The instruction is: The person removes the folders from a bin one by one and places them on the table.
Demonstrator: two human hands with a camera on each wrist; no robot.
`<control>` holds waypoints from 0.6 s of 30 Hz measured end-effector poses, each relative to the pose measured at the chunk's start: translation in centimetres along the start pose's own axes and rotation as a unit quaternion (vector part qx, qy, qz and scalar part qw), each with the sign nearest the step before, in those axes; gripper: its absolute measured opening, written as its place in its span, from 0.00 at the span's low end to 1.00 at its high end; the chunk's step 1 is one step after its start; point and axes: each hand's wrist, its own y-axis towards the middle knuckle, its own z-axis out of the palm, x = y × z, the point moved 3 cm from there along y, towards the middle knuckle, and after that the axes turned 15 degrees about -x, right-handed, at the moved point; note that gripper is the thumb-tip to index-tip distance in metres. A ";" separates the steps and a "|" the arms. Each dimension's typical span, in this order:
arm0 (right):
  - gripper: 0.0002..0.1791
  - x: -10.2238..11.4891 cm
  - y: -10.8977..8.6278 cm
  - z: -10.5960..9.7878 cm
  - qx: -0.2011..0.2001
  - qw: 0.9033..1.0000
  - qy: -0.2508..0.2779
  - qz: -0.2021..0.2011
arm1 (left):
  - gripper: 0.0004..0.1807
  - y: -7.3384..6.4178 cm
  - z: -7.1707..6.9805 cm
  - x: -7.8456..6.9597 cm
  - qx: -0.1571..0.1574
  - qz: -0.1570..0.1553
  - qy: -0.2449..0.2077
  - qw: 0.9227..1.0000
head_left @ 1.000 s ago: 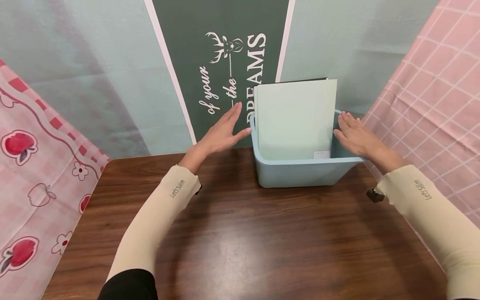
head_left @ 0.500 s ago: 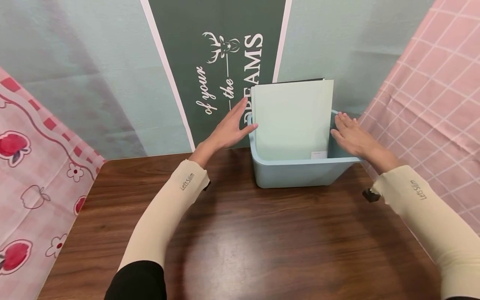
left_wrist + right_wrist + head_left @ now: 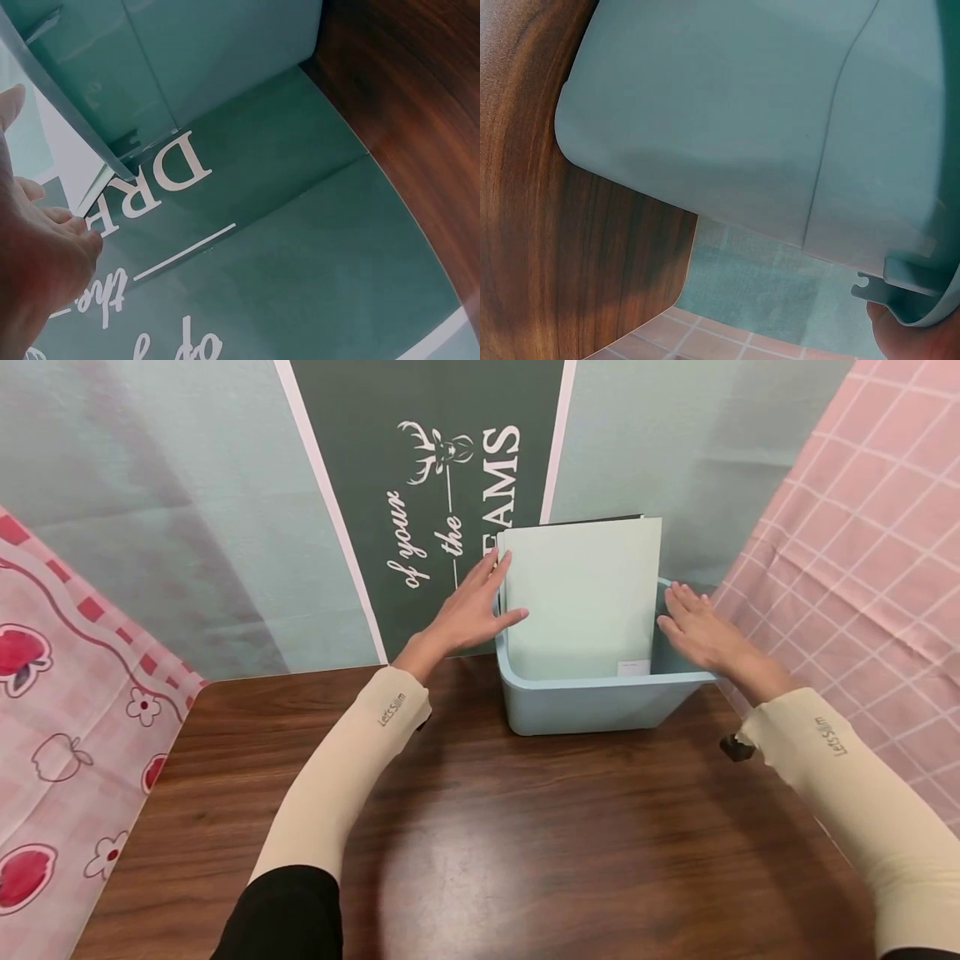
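While folders (image 3: 581, 597) stand upright in bin (image 3: 600, 702), left hand (image 3: 468, 610), right hand (image 3: 697, 631), fingers straight, flanking.

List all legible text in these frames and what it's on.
"of your" on the dark green banner, sideways script.
"the" on the same banner, between thin lines under a deer-head emblem.
"AMS" in capitals on the banner in the head view; the left wrist view shows "DRE".
"LetsSlim" on the left sleeve.
"LetsSlim" on the right sleeve.
White label on the pale folder: too small to read.
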 end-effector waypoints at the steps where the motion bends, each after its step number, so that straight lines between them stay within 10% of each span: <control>1: 0.41 0.0 0.0 0.0 -0.002 1.000 0.001 0.001 | 0.53 0.1 0.1 0.0 -0.001 0.001 0.007 1.000; 18: 0.39 -0.2 0.1 0.0 -0.009 1.000 -0.005 0.001 | 0.54 2.4 0.8 -0.2 -0.012 0.007 0.094 0.996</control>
